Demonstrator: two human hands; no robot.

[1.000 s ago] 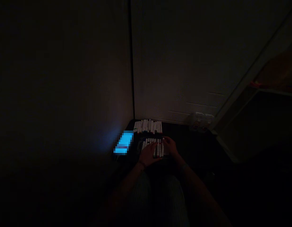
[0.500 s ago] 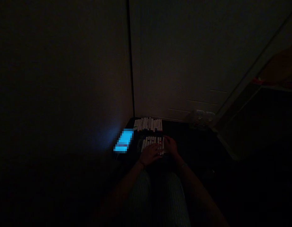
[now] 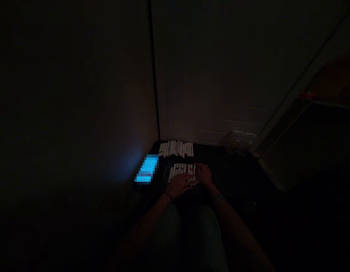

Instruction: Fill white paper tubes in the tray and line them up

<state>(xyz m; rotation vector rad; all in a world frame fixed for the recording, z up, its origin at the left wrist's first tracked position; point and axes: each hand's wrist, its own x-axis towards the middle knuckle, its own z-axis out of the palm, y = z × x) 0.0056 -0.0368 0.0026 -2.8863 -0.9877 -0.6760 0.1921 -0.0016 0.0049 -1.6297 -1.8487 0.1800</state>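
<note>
While both hands rest flat on the near marker row (image 3: 182,170), left hand (image 3: 179,185) and right hand (image 3: 203,174) show loosely spread fingers, grip unclear in the dark.

Very dark room. Two pale walls (image 3: 220,75) meet at a corner seam (image 3: 153,75). Dark floor (image 3: 234,177). Blue glowing screen (image 3: 147,169) beside the left wall gives the main light. Pale slanted frame (image 3: 276,124) at right, small clear container (image 3: 239,141) against the far wall.

Striped trousers (image 3: 188,234), 2 wristbands (image 3: 218,198)
</note>
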